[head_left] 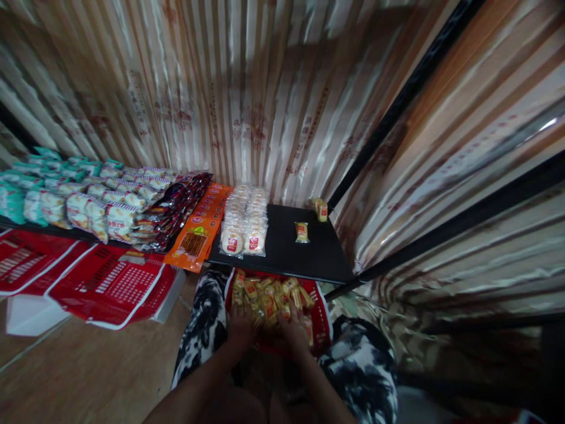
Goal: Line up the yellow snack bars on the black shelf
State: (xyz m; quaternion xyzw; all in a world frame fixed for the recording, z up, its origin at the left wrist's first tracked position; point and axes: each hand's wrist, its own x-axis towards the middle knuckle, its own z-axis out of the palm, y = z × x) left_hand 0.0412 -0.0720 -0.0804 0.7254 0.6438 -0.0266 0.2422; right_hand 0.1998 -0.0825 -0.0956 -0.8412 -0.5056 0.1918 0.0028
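Observation:
A red box [327, 323] full of small yellow-wrapped snack packets [268, 303] sits between my knees, below the front edge of the black shelf [286, 262]. At the left of the box, my left hand [241, 325] rests on the packets with its fingers stretched forward. My right hand [291, 323] lies on the packets further right, fingers apart. Neither hand visibly grips a packet, and some fingertips are dim among the wrappers. On the shelf beyond, a single yellow packet [302, 232] lies flat, and a few others [321, 209] stand at the back right corner.
Two rows of clear-wrapped round white crackers [244, 227] stand beside an orange snack bag [196, 232]. Further left are dark red packets [176, 209], white packets [119, 218] and green packets [11, 203]. Red cartons [115, 282] lie below. Black frame bars [410, 247] and striped curtains [247, 88] enclose the shelf.

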